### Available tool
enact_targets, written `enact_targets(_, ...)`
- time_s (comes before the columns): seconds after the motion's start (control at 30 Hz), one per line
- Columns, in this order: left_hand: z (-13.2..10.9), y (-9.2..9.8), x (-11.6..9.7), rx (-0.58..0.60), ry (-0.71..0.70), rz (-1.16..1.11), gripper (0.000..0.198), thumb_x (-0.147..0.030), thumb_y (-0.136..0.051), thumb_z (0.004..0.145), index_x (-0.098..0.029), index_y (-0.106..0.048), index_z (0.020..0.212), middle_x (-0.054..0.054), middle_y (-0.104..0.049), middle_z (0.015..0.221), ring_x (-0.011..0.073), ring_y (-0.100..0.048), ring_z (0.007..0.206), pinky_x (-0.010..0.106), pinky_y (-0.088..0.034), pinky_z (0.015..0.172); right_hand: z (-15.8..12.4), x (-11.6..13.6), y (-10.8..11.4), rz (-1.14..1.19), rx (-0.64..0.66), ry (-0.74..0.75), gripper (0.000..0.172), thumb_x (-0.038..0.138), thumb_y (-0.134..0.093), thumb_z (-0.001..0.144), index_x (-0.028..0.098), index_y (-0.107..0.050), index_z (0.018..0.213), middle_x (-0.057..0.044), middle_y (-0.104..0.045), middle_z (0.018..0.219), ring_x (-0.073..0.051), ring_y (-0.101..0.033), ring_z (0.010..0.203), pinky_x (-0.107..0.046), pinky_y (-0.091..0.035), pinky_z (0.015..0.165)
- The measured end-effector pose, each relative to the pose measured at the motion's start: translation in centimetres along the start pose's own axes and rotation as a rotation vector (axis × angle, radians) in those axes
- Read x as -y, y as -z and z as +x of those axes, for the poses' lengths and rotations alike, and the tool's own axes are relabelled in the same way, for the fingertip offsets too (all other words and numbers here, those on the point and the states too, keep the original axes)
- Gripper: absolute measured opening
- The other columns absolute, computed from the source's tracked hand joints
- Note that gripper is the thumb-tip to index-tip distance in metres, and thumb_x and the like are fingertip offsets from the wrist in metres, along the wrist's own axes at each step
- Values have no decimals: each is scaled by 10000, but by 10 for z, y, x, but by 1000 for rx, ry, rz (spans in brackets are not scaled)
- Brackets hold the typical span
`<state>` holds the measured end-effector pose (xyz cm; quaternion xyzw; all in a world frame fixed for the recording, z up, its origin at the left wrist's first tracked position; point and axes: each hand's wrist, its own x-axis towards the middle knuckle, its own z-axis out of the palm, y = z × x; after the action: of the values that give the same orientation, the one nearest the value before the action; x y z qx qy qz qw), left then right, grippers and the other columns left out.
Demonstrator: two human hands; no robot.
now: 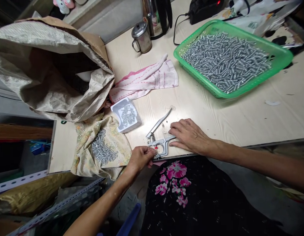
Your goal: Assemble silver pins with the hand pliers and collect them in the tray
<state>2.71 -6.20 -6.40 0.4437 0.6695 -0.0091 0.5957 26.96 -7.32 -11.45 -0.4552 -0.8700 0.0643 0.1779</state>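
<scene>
Hand pliers [164, 146] of grey metal, with a spring and a red part near the jaws, lie at the table's front edge. Their upper handle stands raised, apart from the lower one. My right hand [188, 136] has its thumb and fingers closed around the end of the lower handle. My left hand [141, 159] is pinched right at the jaws; whatever is between its fingertips is too small to make out. Left of it, small silvery metal pieces [102, 149] lie heaped on a yellow patterned cloth [83, 160]. A small white box [135, 123] holds more of them.
A green basket [230, 95] full of small silvery springs or similar pieces stands at the back right. A large open paper sack [97, 88] leans at the left. Behind are a pink-striped towel [152, 80], a metal mug [143, 41] and a kettle [154, 16].
</scene>
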Motion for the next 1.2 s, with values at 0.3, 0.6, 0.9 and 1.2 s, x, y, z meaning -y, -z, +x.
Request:
enact_targets(0.3,-2,-2,-5,-19,6,-31,291,-414,-769,707,-145,-661,697,-54,-526,432,80,-456,375,195,-383,403,23,-25,5,38,119,93,1013,712,-694,742,134,-340,1494,-259,-301,1559,-422,-196,1454,-657,-219,1120)
enact_targets(0.6,0,-5,0,-25,-5,-57,347,-460,-759,645,-141,-637,701,-60,-516,478,74,-453,388,194,-374,388,37,-14,-20,91,26,-23,429,291,-401,1009,137,-478,1402,-139,-558,1366,-297,-399,1318,-533,-239,1140)
enact_targets(0.9,5,-5,11,-58,-63,19,377,-512,-681,652,-144,-641,726,-51,-524,525,72,-446,401,195,-332,412,59,-17,-16,-23,-37,-150,265,157,-463,978,228,-718,974,-52,-669,966,-230,-460,934,-439,-234,869)
enact_targets(1.2,3,-9,11,-82,-80,48,397,-541,-652,663,-148,-651,718,-48,-502,521,76,-424,408,206,-324,430,62,-28,0,47,101,-70,230,327,-547,975,187,-694,1084,-95,-662,1097,-258,-498,1044,-386,-334,862)
